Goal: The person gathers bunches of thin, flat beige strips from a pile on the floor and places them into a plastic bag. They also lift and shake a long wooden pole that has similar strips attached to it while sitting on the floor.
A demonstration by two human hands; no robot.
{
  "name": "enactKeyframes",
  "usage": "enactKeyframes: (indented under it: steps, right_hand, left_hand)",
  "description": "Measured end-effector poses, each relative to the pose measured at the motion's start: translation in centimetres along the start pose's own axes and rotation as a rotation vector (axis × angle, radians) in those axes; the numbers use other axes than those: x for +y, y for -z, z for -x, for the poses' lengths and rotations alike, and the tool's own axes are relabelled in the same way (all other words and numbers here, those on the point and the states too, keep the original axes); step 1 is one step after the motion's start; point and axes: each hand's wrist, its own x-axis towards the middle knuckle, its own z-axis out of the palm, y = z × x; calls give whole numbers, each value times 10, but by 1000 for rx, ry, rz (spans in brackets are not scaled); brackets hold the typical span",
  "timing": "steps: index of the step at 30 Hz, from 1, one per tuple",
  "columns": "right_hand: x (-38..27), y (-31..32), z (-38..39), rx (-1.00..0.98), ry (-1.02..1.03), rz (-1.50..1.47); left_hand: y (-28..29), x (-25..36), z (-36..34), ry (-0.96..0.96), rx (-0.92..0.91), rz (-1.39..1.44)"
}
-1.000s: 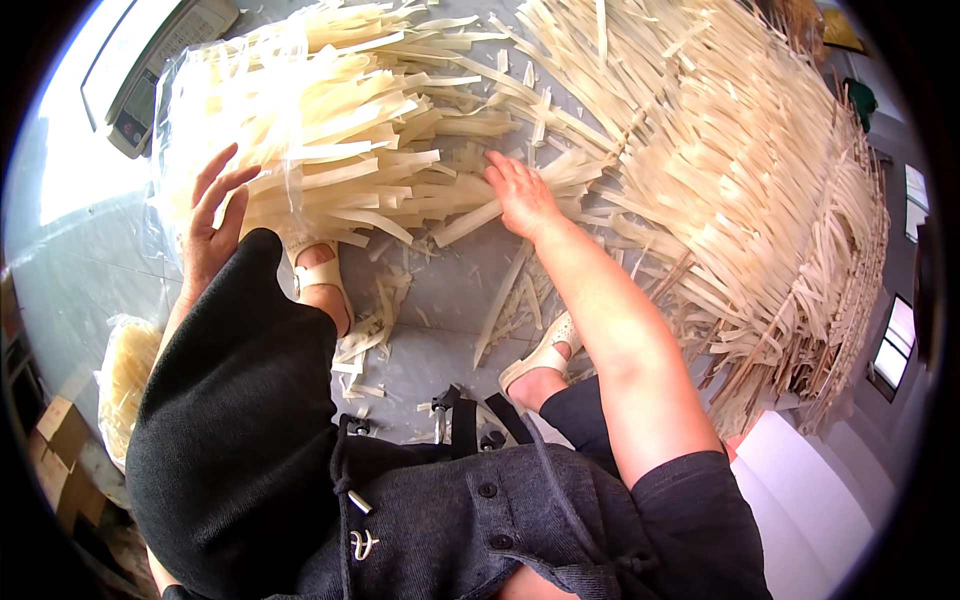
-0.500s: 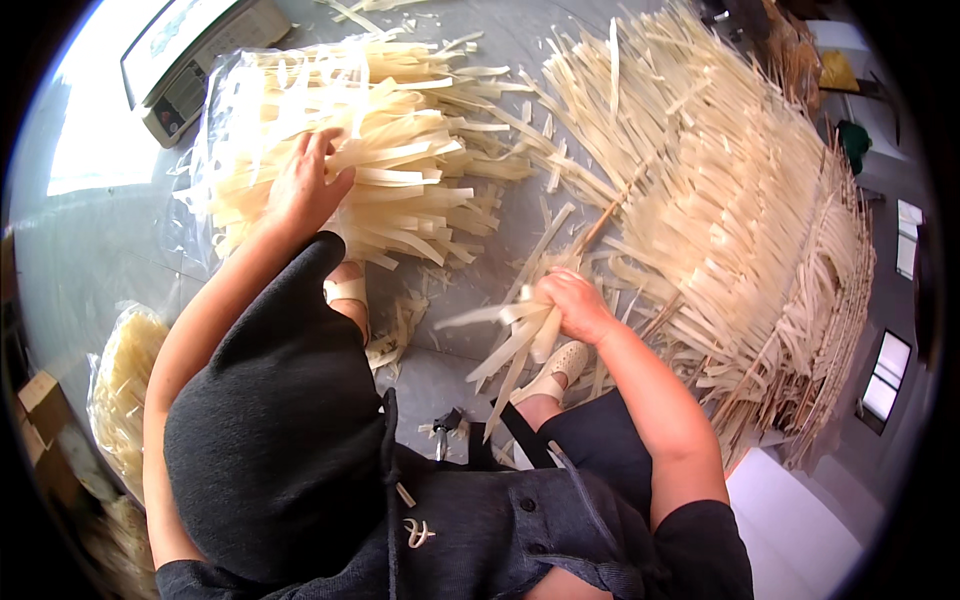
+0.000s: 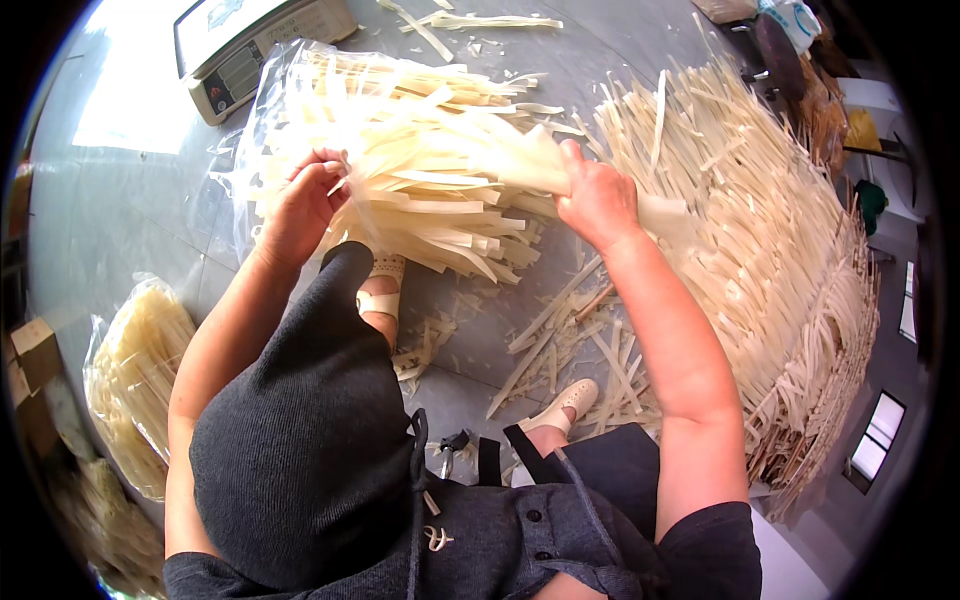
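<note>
My left hand (image 3: pixel 305 210) has its fingers closed on the rim of a clear plastic bag (image 3: pixel 270 110), which lies open around a pile of pale, flat dried strips (image 3: pixel 420 120). My right hand (image 3: pixel 600 200) grips a bundle of similar pale strips (image 3: pixel 537 165), held over the right end of that pile, some of them blurred. Beside my right forearm lies a large fanned stack of strips (image 3: pixel 760 290) with brown sticks at its edge. My feet in cream sandals (image 3: pixel 565 410) show below the piles.
A weighing scale (image 3: pixel 255 55) stands at top left. A second bagged bundle (image 3: pixel 140 370) lies left of me, near cardboard boxes (image 3: pixel 35 350). Loose scraps (image 3: pixel 540 360) litter the grey tiled floor (image 3: pixel 150 220). Wrapped items (image 3: pixel 790 30) sit at top right.
My right hand picked up strips near the floor and has lifted them up toward the bagged pile. My left hand moved right and closed onto the bag.
</note>
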Motion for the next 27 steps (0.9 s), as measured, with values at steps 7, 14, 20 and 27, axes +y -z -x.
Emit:
enactKeyframes:
  steps: [7, 14, 20, 27]
  right_hand:
    - [-58, -11, -21, -42, 194, -12]
    - [-86, 76, -65, -449, 358, -53]
    - [-115, 7, -93, -286, 385, -140]
    - [-127, -48, -71, -36, 512, -344]
  left_hand:
    - [-63, 7, 13, -80, -152, -500]
    - [-60, 5, 14, -127, -49, -581]
    - [-68, 12, 12, -184, 43, -726]
    - [-73, 6, 19, -245, -37, -911]
